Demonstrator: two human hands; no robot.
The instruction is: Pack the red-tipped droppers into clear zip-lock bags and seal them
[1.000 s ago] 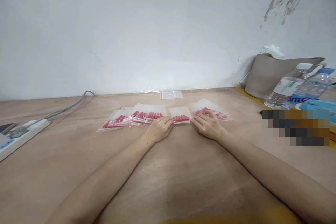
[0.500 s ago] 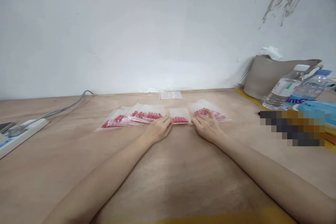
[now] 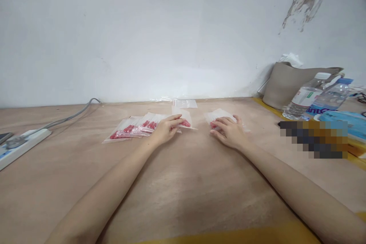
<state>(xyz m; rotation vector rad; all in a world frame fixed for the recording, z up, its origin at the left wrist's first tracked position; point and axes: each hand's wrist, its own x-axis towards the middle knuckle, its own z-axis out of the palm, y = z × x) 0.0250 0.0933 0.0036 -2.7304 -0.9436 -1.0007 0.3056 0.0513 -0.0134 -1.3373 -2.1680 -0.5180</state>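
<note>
My left hand [image 3: 165,131] is closed on the left part of a small clear zip bag [image 3: 187,116] with red pieces inside, at the right end of a fanned row of similar bags [image 3: 133,127]. Its fingers cover part of that bag. To the right, my right hand [image 3: 228,131] is open, its fingers spread over the near side of another pile of bags [image 3: 219,113]. Red pieces show between and beside its fingers. I cannot tell whether these fingertips press on the bags.
A flat white bag [image 3: 185,103] lies near the wall. On the left is a power strip [image 3: 27,146] with a grey cable [image 3: 71,116]. On the right stand a grey-brown bin [image 3: 281,85], two plastic bottles [image 3: 304,97] and a blue packet [image 3: 347,124].
The middle bag has shifted left with my left hand, onto the end of the left row. My right hand has let go of it, moved slightly right and spread its fingers.
</note>
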